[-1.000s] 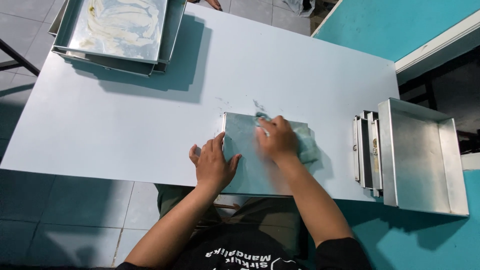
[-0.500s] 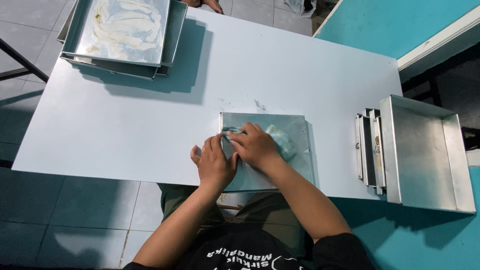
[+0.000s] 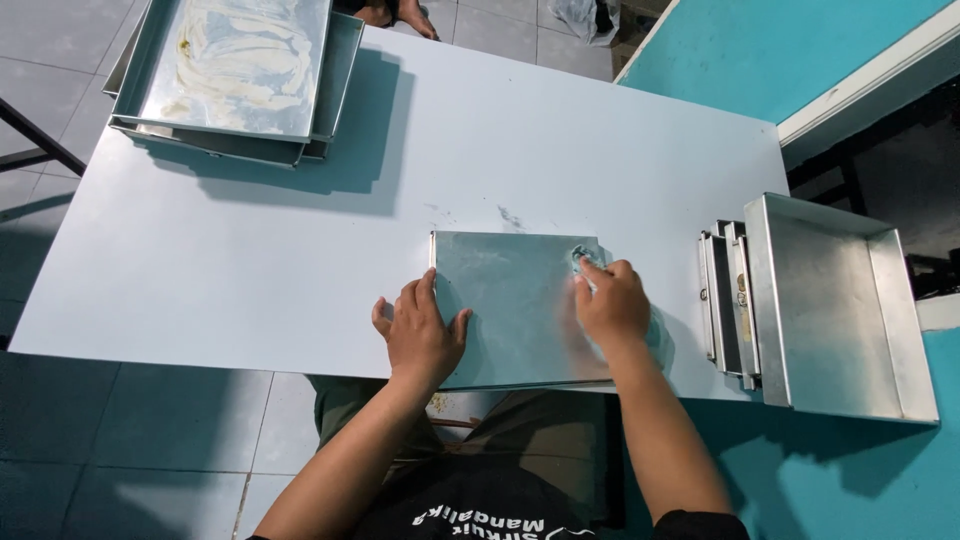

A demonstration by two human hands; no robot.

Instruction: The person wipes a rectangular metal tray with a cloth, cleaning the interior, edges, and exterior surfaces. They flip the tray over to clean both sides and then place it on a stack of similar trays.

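A broad stretch of the white table point(image 3: 250, 260) is lying bare between the near metal tray point(image 3: 510, 300) and the stacked trays point(image 3: 235, 85) sitting at the far left corner. On the right, upright trays point(image 3: 725, 300) and a deep pan point(image 3: 835, 305) are crowding the edge, leaving only a narrow lane beside the right hand point(image 3: 612, 305).

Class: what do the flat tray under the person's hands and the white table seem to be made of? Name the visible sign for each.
The flat tray looks like bare sheet metal, perhaps aluminium: dull grey sheen with smeared reflections. The white table seems smooth laminate or painted board, matte, showing soft shadows; the look leaves it open.
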